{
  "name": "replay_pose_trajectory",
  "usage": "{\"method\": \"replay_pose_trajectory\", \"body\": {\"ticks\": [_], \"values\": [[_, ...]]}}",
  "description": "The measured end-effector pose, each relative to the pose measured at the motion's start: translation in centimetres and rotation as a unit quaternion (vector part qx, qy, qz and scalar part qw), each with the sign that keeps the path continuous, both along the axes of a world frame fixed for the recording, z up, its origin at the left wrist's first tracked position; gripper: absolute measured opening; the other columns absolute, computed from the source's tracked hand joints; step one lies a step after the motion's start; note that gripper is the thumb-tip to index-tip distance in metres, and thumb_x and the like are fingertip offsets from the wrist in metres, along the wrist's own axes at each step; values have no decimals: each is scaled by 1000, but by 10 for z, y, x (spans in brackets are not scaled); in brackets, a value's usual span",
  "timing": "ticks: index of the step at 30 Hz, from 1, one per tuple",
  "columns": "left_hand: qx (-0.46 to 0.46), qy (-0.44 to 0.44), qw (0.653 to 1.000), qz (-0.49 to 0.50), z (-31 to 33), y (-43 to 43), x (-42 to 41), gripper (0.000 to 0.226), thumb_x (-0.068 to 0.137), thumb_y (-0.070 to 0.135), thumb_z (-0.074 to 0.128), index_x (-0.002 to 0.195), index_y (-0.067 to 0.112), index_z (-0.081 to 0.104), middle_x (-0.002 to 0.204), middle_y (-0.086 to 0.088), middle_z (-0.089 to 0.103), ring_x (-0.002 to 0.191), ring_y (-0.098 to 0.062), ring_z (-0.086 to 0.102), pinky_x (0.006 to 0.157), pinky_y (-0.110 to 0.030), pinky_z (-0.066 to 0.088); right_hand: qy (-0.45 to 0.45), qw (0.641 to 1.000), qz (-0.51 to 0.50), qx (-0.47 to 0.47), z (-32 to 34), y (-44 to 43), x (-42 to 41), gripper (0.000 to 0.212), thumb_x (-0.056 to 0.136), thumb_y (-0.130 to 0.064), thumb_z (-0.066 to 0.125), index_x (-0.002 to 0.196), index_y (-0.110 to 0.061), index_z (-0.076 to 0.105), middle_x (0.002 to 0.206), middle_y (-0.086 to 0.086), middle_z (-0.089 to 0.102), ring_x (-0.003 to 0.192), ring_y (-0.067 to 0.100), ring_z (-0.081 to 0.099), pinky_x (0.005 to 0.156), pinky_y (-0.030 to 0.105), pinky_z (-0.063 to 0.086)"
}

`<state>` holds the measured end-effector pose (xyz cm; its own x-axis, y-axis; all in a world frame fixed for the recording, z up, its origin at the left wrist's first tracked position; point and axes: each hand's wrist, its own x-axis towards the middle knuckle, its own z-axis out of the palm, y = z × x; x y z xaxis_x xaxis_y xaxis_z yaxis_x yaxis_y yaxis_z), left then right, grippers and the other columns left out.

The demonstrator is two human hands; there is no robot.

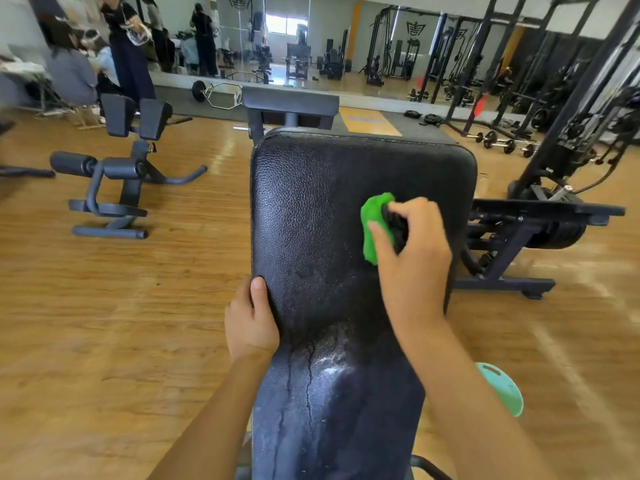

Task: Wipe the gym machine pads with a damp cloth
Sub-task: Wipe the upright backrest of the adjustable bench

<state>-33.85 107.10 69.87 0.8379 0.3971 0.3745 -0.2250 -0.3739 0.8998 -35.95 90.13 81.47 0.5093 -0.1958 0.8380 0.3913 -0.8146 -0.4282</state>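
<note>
Right hand [412, 251] fingers curled, gripping green cloth [375, 223] against black bench pad [311, 209], left hand [252, 320] clasping pad's left edge, teal object [502, 389] on wooden floor [121, 306], grey machine [117, 174] well left

The single head camera looks forward and down, close above the black textured leather bench pad [346, 237], mirror wall [311, 36] beyond it.
</note>
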Motion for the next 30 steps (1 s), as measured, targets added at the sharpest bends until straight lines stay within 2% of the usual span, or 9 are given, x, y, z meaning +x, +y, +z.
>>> {"method": "replay_pose_trajectory", "body": {"ticks": [3,6,10,15,19,23,25,28,30], "values": [[3,-2,1000,-2,0,0,-1,50,83,62,15,64,22,37,58,2,43,57,-22,37,56,-39,21,55,997,31,-40,-27,2,-19,19,84,-24,64,92,-7,58,89,6,54,81,22,53,73,23,38],[8,-3,1000,4,0,0,0,57,83,63,15,68,15,43,60,2,46,61,-29,41,57,-38,23,120,990,37,-71,-32,-5,-30,20,81,-19,75,90,-11,59,86,2,55,78,22,55,68,17,35],[1,-3,1000,7,2,-2,-1,62,83,63,15,78,12,49,65,2,49,69,-29,45,62,-39,30,72,997,9,-31,4,-31,-19,19,81,-21,68,93,-11,60,90,5,56,85,25,56,73,33,41],[8,-7,1000,12,1,-1,0,61,84,62,15,78,11,48,65,1,48,70,-34,49,62,-40,30,54,998,-37,17,34,-56,-4,19,85,-15,70,99,-8,60,96,7,59,87,19,53,72,22,38],[17,-12,1000,17,0,-2,1,59,84,61,15,75,12,44,62,3,45,66,-30,43,59,-39,27,62,998,-2,-7,2,-43,-16,18,83,-16,71,96,-12,60,92,2,56,83,20,55,71,32,44],[8,-17,1000,18,0,-4,0,63,82,63,14,75,9,46,66,-9,50,68,-30,44,62,-41,30,115,992,31,-36,-23,-46,-34,23,77,-13,78,93,-14,62,88,-3,57,79,17,55,69,23,42],[4,-14,1000,28,2,-5,0,66,80,64,13,73,7,47,72,-21,55,70,-34,47,64,-45,33,143,987,48,-49,-16,-53,-34,22,77,-13,78,93,-14,63,88,-3,58,81,17,57,70,25,43],[1,-6,1000,31,4,-6,-1,67,80,65,13,74,7,48,79,-29,58,76,-42,52,69,-49,37,109,992,31,-49,8,-65,-24,22,78,-12,76,96,-11,64,91,2,60,85,19,57,75,30,43],[2,-3,999,32,4,-5,-2,66,81,65,13,73,8,47,79,-31,58,77,-45,52,69,-50,37,77,997,3,-20,23,-72,-15,22,81,-13,74,100,-10,64,95,5,61,88,18,56,76,26,42]]}}
